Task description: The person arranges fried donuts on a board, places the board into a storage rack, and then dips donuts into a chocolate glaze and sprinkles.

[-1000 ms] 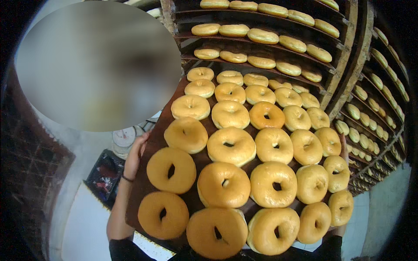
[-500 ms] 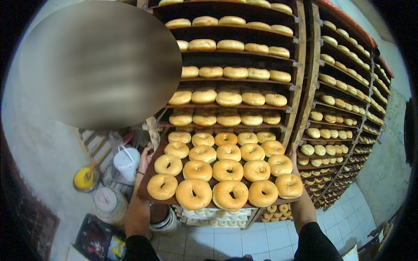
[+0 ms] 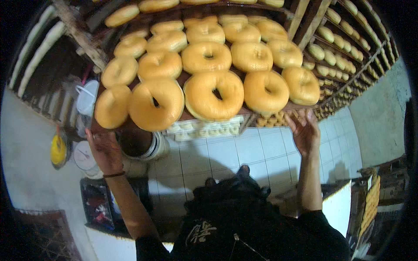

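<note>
Fingers of right hand (image 3: pixel 307 137) are lying spread by front edge of board (image 3: pixel 187 115), left hand (image 3: pixel 106 152) showing too blurred to tell its grip, doughnuts (image 3: pixel 213 107) covering the board, which is apparently sitting part-way in rack (image 3: pixel 80 35), back rows inside, front rows not yet.

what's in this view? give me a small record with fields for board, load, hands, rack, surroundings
board: dark red-brown board, its far part apparently inside the wooden rack
load: golden ring-shaped breads in rows
left hand: open hand by the board's near left corner
right hand: open hand, fingers at the near right edge
contact: cannot tell for either hand
surroundings: pale tiled floor; white bucket left of the board
</note>
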Tool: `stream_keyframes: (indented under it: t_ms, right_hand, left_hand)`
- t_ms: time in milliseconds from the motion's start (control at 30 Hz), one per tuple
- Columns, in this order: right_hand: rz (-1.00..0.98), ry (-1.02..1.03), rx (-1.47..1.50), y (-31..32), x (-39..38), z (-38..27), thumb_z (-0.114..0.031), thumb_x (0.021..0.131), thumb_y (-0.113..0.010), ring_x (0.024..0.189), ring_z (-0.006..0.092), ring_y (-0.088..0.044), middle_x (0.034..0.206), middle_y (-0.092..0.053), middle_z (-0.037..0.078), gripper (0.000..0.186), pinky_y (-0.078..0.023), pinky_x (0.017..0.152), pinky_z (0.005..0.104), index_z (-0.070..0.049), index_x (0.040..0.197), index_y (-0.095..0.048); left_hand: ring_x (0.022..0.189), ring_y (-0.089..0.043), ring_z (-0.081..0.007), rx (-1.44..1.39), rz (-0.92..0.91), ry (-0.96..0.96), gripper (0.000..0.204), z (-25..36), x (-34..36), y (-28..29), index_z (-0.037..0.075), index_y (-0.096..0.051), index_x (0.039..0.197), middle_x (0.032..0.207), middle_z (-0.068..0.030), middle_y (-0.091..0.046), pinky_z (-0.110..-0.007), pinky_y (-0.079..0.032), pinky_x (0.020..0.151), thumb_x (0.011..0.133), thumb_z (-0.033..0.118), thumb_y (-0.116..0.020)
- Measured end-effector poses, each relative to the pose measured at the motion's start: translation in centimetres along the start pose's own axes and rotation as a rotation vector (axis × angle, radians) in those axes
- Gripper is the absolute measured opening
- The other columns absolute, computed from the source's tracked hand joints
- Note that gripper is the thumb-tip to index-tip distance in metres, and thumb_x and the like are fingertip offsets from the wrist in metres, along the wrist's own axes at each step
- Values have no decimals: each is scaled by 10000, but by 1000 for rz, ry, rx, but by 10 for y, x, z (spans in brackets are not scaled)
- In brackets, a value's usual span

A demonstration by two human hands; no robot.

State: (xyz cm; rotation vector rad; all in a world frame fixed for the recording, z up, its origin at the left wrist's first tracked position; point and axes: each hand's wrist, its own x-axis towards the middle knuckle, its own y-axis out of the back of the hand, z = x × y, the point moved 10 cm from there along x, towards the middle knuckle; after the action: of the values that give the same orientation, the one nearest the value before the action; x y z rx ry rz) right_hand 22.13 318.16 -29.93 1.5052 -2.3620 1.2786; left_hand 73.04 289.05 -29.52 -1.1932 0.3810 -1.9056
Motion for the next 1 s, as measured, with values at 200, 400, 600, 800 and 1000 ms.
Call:
stream_keyframes:
  t_ms: [200,400,600,800,1000]
  right_hand:
    - [273,-21,-309,-15,42,-4,-184,1014,-628,1017,218,-682,1092,-670,108,292,-597,939,425,34,1197,-565]
    - [189,-47,-227,36,156,34,-186,1025,-610,1094,230,-659,1198,-648,164,340,-588,975,433,68,1246,-559]
    - [158,-14,-271,30,229,68,-192,1035,-593,1148,301,-643,1220,-636,206,365,-547,1056,443,122,1215,-542]
    - [129,-16,-256,46,265,77,-213,1032,-601,1116,277,-660,1205,-652,189,355,-566,1024,416,83,1222,-553]
    - [198,-24,-212,30,280,91,-192,1007,-641,995,258,-681,1130,-655,162,341,-602,950,413,75,1195,-544]
  left_hand:
    - [1357,-472,-232,270,406,19,432,5,38,10,-14,-464,1414,1473,-153,-493,-370,-398,1141,1103,282,-426]
    - [1226,-568,-234,208,303,44,436,-69,125,26,-10,-468,1358,1355,-156,-570,-396,-468,1090,1080,325,-495]
    - [1091,-631,-175,115,482,60,517,-119,185,65,12,-508,1350,1288,-101,-586,-290,-600,873,1009,380,-628]
    - [1179,-603,-304,38,694,95,450,-129,198,56,-22,-582,1273,1314,-192,-559,-380,-609,964,935,224,-749]
    - [1248,-571,-338,131,659,79,530,-122,220,80,-8,-563,1323,1426,-179,-482,-354,-589,997,944,322,-733]
